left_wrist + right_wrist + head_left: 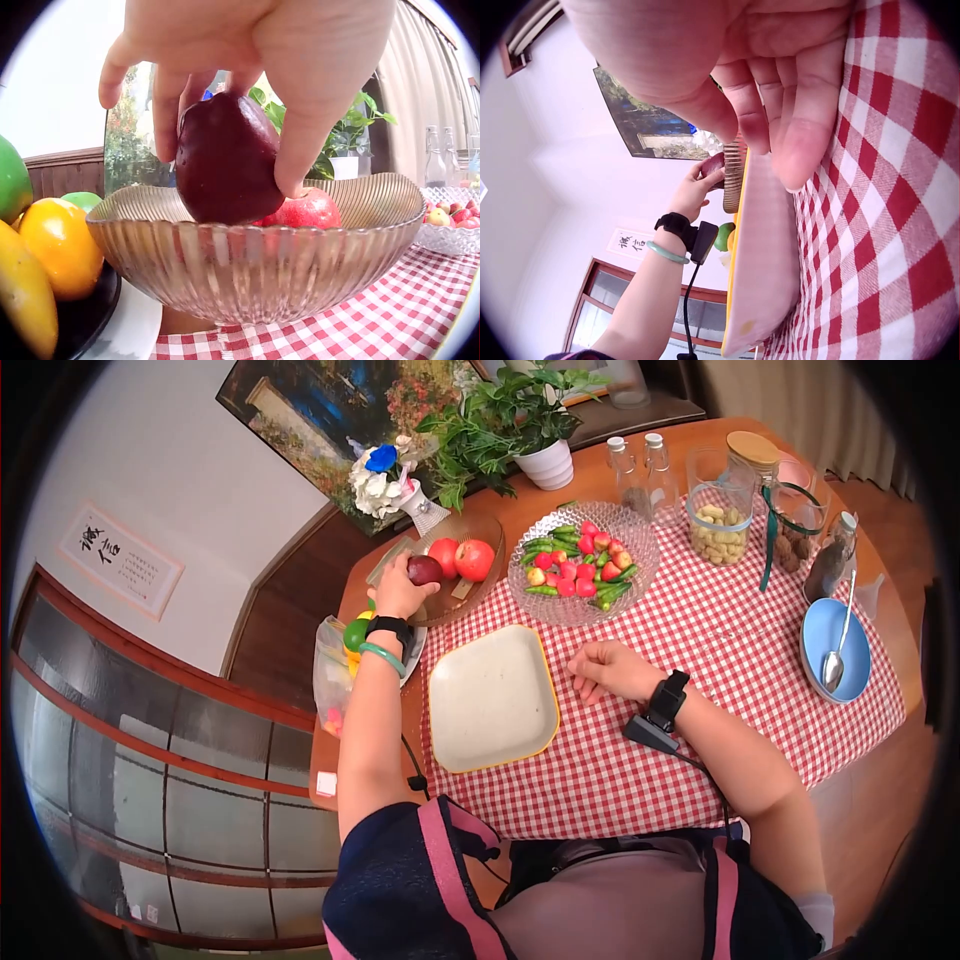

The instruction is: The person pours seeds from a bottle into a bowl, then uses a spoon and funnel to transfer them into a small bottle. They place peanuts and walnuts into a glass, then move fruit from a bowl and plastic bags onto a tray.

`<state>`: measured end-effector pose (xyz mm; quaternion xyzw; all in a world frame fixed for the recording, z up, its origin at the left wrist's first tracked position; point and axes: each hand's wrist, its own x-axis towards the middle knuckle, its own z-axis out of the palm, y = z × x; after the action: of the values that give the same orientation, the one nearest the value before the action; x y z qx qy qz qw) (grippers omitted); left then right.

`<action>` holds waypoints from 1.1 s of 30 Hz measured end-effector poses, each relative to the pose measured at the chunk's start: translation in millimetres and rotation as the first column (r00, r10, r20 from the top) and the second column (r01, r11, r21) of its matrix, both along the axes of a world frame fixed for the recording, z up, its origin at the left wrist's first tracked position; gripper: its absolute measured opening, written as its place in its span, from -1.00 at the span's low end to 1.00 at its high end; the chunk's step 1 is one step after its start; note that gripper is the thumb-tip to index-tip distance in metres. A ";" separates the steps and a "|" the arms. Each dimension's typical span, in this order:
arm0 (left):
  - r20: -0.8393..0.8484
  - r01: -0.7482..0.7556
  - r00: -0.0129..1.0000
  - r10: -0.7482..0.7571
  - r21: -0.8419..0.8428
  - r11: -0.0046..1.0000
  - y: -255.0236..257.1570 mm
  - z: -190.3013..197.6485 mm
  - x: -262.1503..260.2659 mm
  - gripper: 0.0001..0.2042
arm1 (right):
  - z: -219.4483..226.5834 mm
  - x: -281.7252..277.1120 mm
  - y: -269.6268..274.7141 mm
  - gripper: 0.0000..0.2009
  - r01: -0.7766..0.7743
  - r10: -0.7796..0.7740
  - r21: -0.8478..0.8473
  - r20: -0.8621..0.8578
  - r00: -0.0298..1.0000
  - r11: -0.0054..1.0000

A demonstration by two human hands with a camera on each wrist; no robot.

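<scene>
A dark red fruit (229, 161) is pinched between the thumb and fingers of my left hand (402, 588), at the near side of the ribbed glass bowl (255, 262). Its lower part sits just behind the bowl's rim in the left wrist view. Two red fruits (474, 560) lie inside that bowl. My right hand (612, 671) rests on the checked cloth to the right of the white square tray (494, 698), its fingers loosely curled with nothing in them.
A glass bowl (648, 550) of radishes and green peppers stands behind the tray. Yellow and green fruits (61, 244) lie left of the ribbed bowl. Jars (720, 550), bottles (661, 482) and a blue bowl with a spoon (850, 678) stand on the right; a potted plant (548, 464) is behind.
</scene>
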<state>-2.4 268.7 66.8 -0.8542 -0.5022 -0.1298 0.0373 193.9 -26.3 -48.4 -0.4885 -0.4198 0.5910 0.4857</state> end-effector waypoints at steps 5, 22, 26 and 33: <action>-0.105 0.009 0.994 0.011 0.193 0.981 15.1 -17.2 20.3 -0.34 | 0.8 1.1 1.1 -0.77 -0.005 0.004 -0.012 -0.026 1.000 1.000; -0.198 0.183 0.958 -0.209 -0.142 0.973 21.8 -20.8 80.0 -0.21 | 0.8 3.0 1.1 -0.76 -0.003 0.002 -0.013 -0.107 0.994 1.000; -0.146 0.218 0.960 -0.238 -0.142 0.966 28.6 -21.1 80.9 -0.29 | -1.4 3.4 2.1 -0.76 -0.008 0.005 -0.022 -0.107 0.994 1.000; -0.106 0.149 0.981 -0.164 -0.135 0.980 26.5 -26.9 81.0 -0.24 | 1.6 3.1 1.1 -0.75 -0.004 0.002 -0.024 -0.091 0.996 1.000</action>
<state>78.5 295.2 39.9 -0.8978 -0.4375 -0.0503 0.0022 197.0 -25.2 -46.8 -0.4664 -0.3909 0.6184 0.4973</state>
